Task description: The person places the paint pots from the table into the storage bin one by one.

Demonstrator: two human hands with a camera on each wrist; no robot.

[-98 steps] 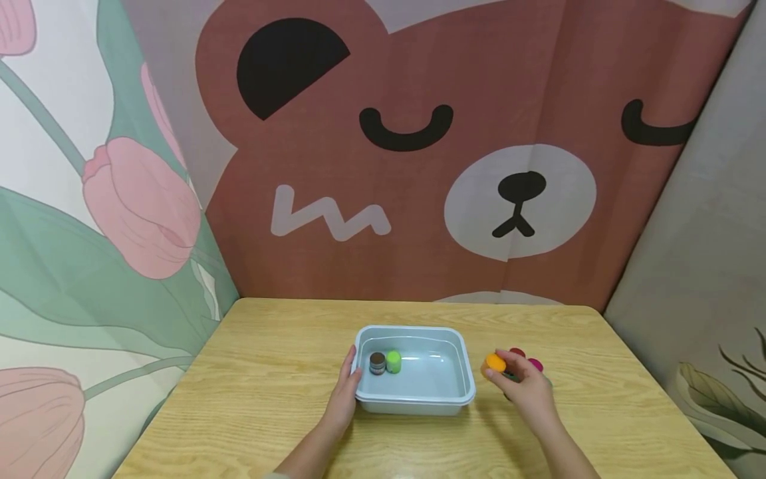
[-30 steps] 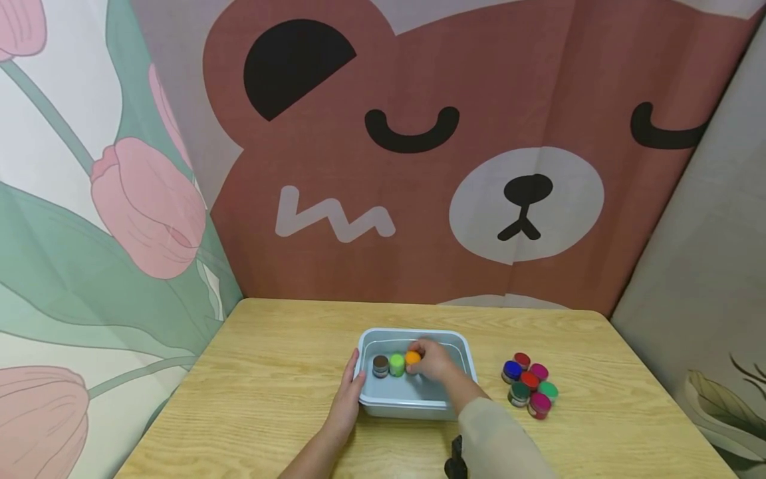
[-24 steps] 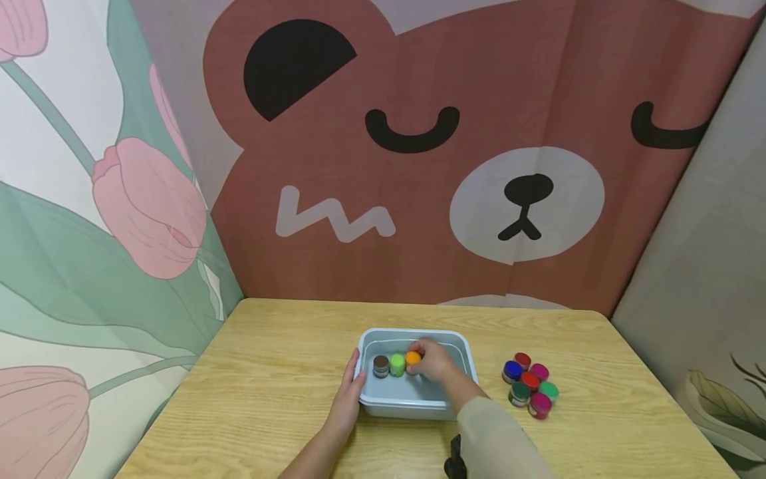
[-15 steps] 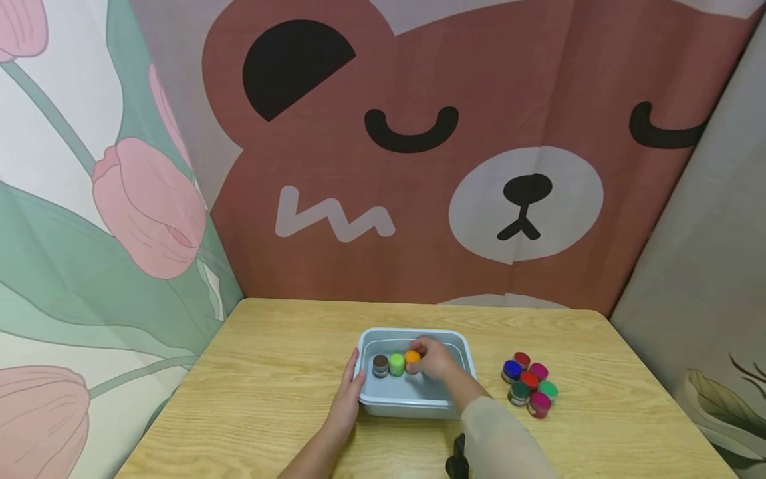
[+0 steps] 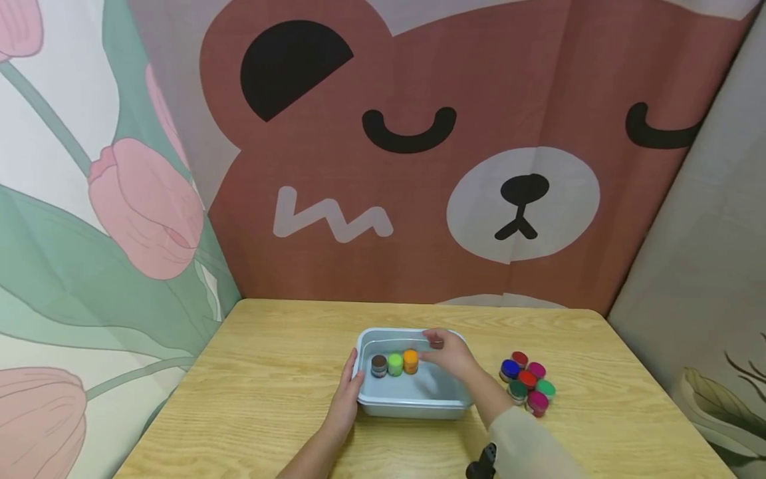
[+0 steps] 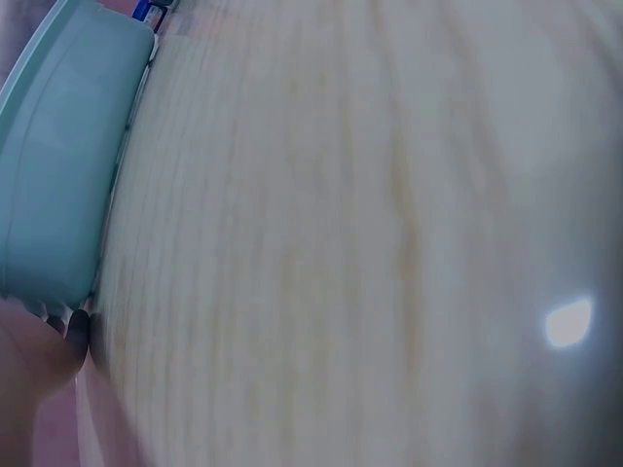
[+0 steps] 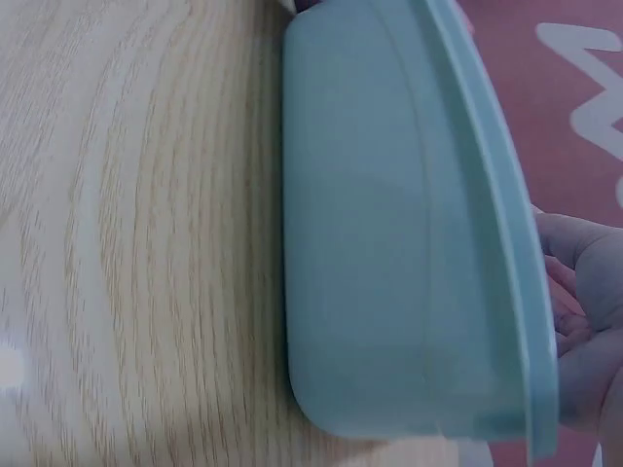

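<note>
In the head view a light-blue plastic tub (image 5: 413, 407) stands on the table, with three small paint jars in a row inside: one brown-lidded jar (image 5: 379, 366), one light-green jar (image 5: 395, 364) and one orange jar (image 5: 410, 361). My left hand (image 5: 344, 399) holds the tub's left side, fingers along the outer wall and thumb by the rim. Over the tub's right half, my right hand (image 5: 451, 356) hovers with fingers parted and nothing between them, its thumb tip close beside the orange jar. Both wrist views show the tub's outside wall (image 6: 68, 146); the jars inside are hidden there.
Right of the tub, several small jars stand clustered, among them a blue-lidded jar (image 5: 510, 370), a dark-green-lidded jar (image 5: 517, 391) and a magenta-lidded jar (image 5: 537, 402). The wooden table (image 5: 269, 372) ends at a bear-print curtain (image 5: 335, 266) behind.
The right hand brought the orange jar from the cluster into the tub beside the light-green one. It has since let go and drawn back right. The left hand has stayed at the tub.
</note>
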